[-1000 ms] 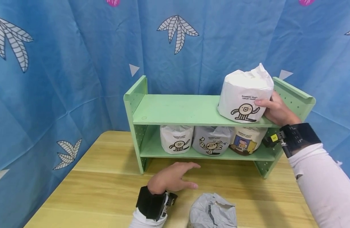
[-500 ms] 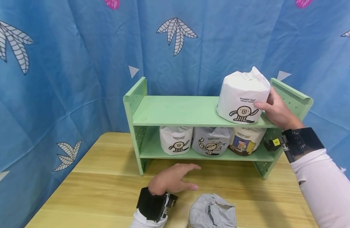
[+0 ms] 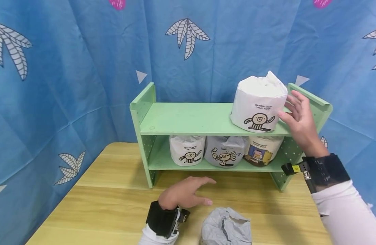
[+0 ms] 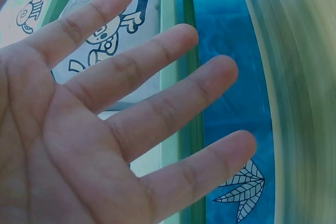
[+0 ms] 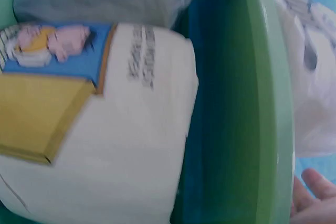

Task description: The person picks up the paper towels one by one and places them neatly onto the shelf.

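Note:
A white wrapped toilet roll [image 3: 258, 103] with a cartoon figure stands at the right end of the green shelf's [image 3: 188, 119] top board. My right hand [image 3: 298, 114] hovers just right of it, fingers spread, not touching. On the lower board stand three rolls: white [image 3: 187, 150], grey [image 3: 225, 151] and one with a coloured picture [image 3: 261, 149] [image 5: 100, 119]. My left hand [image 3: 185, 194] lies flat on the wooden table [image 3: 99, 197] before the shelf, its fingers [image 4: 131, 103] straight. A grey wrapped roll [image 3: 226, 226] sits at the table's near edge, right of that hand.
Blue cloth with leaf prints [image 3: 68, 68] hangs behind and along both sides. The shelf's perforated end panels [image 3: 313, 98] rise above the top board. The top board's left part [image 3: 175, 117] holds nothing.
My right hand has let go of the white roll on the top board and drawn back a little to the right with its fingers spread. The left hand has stayed put.

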A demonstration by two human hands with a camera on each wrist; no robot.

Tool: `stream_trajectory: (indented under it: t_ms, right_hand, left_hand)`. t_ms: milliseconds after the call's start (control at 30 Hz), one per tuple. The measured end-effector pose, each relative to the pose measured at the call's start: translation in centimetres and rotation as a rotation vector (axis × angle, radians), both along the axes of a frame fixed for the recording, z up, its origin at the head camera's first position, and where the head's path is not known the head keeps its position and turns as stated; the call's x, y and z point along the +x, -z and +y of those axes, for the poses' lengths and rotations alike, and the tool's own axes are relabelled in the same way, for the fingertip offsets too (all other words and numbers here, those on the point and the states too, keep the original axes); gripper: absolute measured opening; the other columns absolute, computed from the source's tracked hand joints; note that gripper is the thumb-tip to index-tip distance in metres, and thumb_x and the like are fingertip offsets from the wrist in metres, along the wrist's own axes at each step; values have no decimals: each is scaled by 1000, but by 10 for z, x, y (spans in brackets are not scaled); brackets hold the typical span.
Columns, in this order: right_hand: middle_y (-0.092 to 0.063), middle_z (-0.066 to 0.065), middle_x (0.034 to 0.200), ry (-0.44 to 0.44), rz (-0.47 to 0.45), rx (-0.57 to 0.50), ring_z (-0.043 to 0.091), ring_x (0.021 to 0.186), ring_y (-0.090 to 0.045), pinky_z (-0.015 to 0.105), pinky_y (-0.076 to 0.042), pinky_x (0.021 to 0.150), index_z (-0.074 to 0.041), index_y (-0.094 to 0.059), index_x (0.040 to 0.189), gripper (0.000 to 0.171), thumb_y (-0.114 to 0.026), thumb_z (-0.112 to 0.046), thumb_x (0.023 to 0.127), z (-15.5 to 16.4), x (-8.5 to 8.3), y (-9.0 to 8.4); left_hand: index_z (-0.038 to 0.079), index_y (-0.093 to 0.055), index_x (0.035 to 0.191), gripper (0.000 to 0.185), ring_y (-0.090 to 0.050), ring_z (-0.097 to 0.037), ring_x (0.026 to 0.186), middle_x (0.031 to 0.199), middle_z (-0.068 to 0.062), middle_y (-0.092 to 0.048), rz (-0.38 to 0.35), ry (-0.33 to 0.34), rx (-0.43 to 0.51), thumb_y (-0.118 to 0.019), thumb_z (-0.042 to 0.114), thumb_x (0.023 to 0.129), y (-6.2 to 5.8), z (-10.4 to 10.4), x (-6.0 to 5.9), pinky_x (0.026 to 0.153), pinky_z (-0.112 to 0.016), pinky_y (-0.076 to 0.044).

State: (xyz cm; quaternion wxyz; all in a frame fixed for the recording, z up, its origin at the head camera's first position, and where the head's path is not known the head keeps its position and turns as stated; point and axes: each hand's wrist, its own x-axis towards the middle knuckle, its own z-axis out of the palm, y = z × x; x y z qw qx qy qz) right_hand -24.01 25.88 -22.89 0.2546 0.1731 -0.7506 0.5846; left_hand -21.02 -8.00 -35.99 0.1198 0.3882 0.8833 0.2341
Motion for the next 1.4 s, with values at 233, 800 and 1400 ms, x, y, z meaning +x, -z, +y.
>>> stream_trajectory:
  t_ms: [233,800,1400]
  right_hand:
    - [-32,17,150,108,145,-110,27,134,-34,20,-31,105,-7,-30,146,61,-56,-7,91,-18,23,25]
    - [-60,17,122,-113,279,-329,23,109,-60,24,-49,90,7,-45,128,36,-49,9,93,-40,59,94]
    - [-66,12,106,-53,44,60,14,95,-63,17,-51,81,16,-48,118,32,-57,16,87,-33,62,117]
  left_hand:
    - [34,-34,149,95,-39,-17,134,151,4,-38,-130,130,7,-85,43,70,1,5,3,109,-37,-35]
    - [24,-30,150,100,-30,-6,135,154,5,-30,-307,458,35,-89,21,69,9,26,2,110,-23,-25]
    - [19,-19,149,117,-38,-3,126,143,3,-38,-394,491,177,-92,8,60,27,38,-3,109,-21,-27]
